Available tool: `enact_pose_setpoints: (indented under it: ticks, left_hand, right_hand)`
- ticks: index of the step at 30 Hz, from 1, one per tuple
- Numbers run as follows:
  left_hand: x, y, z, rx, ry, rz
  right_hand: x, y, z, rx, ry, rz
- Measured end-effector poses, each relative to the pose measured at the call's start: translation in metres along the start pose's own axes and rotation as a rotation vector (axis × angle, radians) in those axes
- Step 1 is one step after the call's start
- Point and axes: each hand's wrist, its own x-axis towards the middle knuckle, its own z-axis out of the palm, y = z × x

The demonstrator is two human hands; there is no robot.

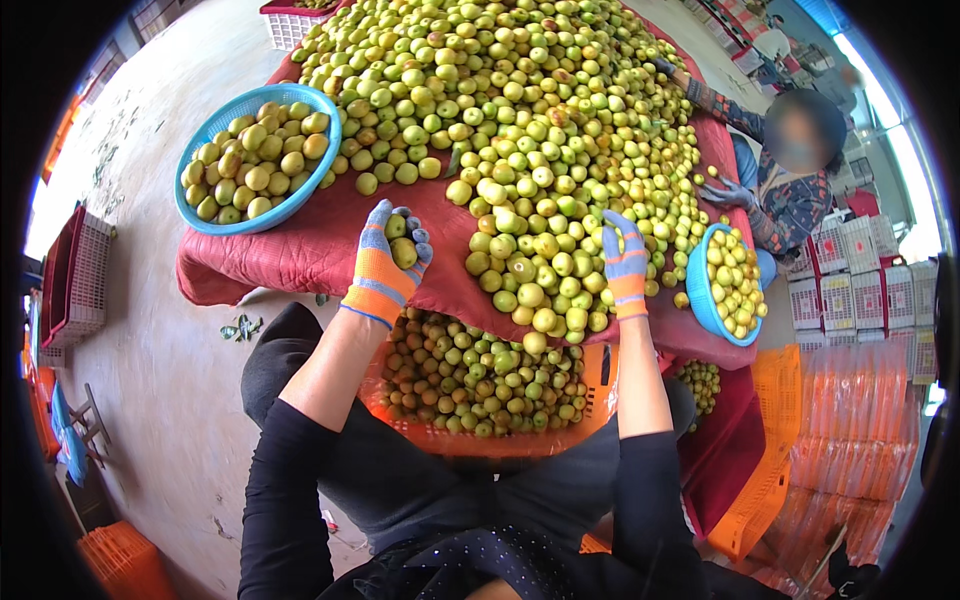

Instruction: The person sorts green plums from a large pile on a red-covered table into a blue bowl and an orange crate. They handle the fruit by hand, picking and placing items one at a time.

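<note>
My left hand (388,259), in a grey and orange knit glove, is closed around green-yellow fruits (403,253) above the front of the red cloth (330,217). My right hand (626,259), gloved alike, rests at the right part of the fruit pile (547,202), fingers extended; whether it touches a fruit under the palm is hidden. A large heap of round green-yellow fruits covers much of the cloth. A blue plastic basket (196,217) full of fruits stands left of my left hand. Below the cloth edge, between my knees, an orange crate (480,446) holds more fruits.
A co-worker (795,187) with gloved hands sits at the right side of the heap. Near them stands another filled blue basket (697,289). White and red crates (862,300) and orange crates (847,450) are stacked at the right. A dark red crate (75,277) stands on the floor at left.
</note>
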Motion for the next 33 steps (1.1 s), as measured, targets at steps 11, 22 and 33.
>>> enact_pose_setpoints:
  ticks: [11,22,33]
  left_hand:
    - [0.042,-0.057,0.024,0.573,0.102,0.199]
    - [0.028,-0.097,0.025,0.695,-0.031,0.062]
    - [-0.007,-0.088,0.03,0.412,0.054,-0.249]
  right_hand:
    - [-0.061,-0.033,-0.009,-0.402,-0.248,-0.132]
    - [-0.011,-0.044,0.044,-0.169,-0.215,-0.103]
    - [-0.056,-0.092,0.028,0.062,-0.11,-0.085]
